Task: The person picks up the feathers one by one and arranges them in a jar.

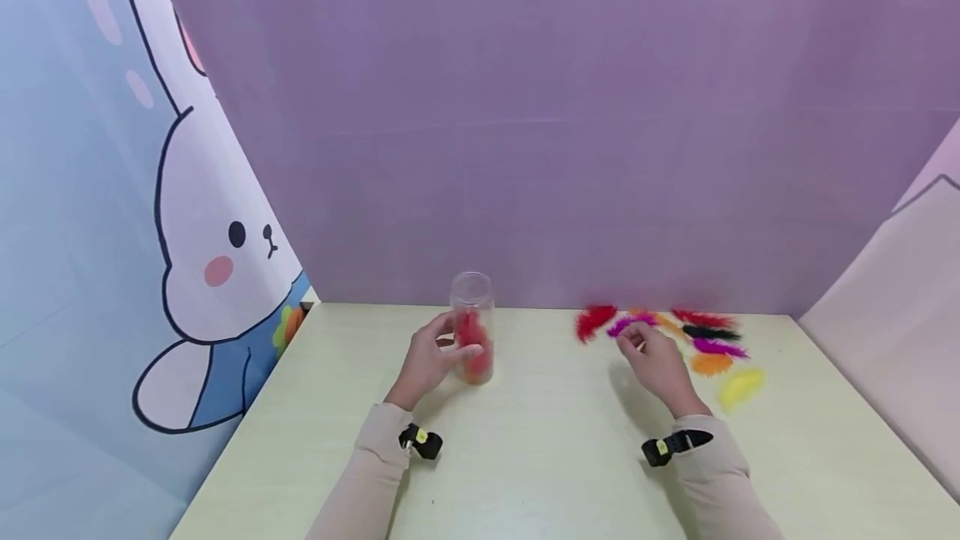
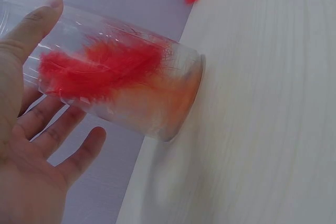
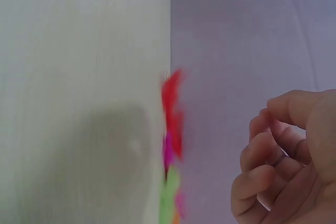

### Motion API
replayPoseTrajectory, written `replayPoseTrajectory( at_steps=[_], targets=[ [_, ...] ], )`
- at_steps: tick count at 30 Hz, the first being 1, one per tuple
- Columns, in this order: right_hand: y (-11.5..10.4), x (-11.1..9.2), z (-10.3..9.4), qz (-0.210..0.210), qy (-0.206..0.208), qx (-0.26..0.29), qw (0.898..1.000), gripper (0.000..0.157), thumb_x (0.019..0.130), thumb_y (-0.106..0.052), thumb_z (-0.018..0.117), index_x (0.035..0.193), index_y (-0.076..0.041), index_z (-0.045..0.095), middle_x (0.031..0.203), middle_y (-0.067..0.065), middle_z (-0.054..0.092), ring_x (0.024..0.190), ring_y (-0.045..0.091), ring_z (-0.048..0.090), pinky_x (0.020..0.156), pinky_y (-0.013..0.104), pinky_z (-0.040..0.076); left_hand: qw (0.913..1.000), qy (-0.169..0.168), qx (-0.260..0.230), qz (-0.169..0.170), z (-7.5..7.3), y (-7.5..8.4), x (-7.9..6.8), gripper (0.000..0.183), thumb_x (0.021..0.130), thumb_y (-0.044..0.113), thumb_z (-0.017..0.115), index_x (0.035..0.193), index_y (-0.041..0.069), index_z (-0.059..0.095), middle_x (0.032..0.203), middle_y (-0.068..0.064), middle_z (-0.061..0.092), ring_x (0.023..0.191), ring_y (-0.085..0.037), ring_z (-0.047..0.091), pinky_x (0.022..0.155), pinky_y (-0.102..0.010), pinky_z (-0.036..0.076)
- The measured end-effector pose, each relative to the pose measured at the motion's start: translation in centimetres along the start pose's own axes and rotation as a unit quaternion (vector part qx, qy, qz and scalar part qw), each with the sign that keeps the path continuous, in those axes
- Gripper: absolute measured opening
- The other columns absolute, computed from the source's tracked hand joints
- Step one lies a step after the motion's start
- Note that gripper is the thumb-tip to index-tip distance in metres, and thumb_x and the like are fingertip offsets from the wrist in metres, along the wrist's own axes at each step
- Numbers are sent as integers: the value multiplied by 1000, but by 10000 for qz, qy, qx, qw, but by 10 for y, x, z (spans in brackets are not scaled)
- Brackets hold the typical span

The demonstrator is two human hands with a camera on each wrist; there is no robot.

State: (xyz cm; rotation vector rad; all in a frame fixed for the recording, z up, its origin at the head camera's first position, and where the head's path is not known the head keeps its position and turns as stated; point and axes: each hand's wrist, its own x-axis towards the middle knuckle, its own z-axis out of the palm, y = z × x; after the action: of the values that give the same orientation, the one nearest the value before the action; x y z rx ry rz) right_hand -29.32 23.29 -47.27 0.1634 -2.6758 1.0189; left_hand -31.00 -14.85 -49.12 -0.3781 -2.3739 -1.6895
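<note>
Clear jar (image 1: 472, 308) of red and orange feathers (image 2: 100, 69), upright on the bench (image 1: 540, 440), wrapped by the left grip (image 1: 429, 361)
Probably light and smooth enough to slip, the jar is best held round its middle; the loose feathers (image 1: 708, 332) on the bench, likely soft and easily blown, suit a shaft pinch; the right grip (image 1: 656, 365) is curled near the magenta feather (image 1: 628, 325), nothing visible in it
</note>
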Motion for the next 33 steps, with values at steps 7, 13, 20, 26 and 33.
replayPoseTrajectory(
  at_steps=[7, 13, 20, 26, 33],
  targets=[
    [28, -2, -33, 121, 220, -139, 9996, 25, 103, -23, 59, 110, 0, 68, 94, 14, 71, 77, 17, 58, 63, 27, 48, 10000, 35, 66, 48, -2, 0, 0, 62, 77, 31, 91, 133, 18, 66, 124, -5, 72, 117, -28, 66, 100, -50, 58],
    [57, -9, -63, 554, 480, -311, 9968, 32, 104, -28, 56, 111, 1, 67, 96, 17, 71, 76, 16, 59, 64, 28, 47, 10000, 0, 89, 19, 0, -2, 1, 63, 77, 33, 90, 133, 17, 66, 123, -5, 72, 117, -27, 66, 101, -49, 58],
    [84, -21, -92, 1170, 541, -349, 9910, 39, 105, -32, 53, 117, 3, 65, 97, 17, 68, 69, 10, 56, 57, 26, 46, 9999, -103, 75, 3, 3, -2, 2, 63, 77, 34, 91, 132, 19, 66, 124, -4, 72, 117, -26, 66, 100, -47, 58],
    [106, -28, -105, 1408, 563, -451, 9874, 46, 106, -35, 49, 123, 5, 63, 102, 20, 66, 70, 11, 55, 57, 27, 45, 9999, -85, 131, 42, 3, -1, 0, 63, 78, 36, 89, 134, 18, 65, 125, -4, 72, 117, -26, 66, 100, -47, 58],
    [132, -31, -110, 1674, 407, -562, 9834, 44, 104, -29, 53, 126, 7, 63, 106, 28, 69, 77, 18, 61, 62, 28, 45, 10000, -34, 80, -26, 1, 0, 0, 63, 77, 33, 91, 133, 18, 66, 124, -5, 72, 117, -27, 66, 101, -52, 57]
  ],
)
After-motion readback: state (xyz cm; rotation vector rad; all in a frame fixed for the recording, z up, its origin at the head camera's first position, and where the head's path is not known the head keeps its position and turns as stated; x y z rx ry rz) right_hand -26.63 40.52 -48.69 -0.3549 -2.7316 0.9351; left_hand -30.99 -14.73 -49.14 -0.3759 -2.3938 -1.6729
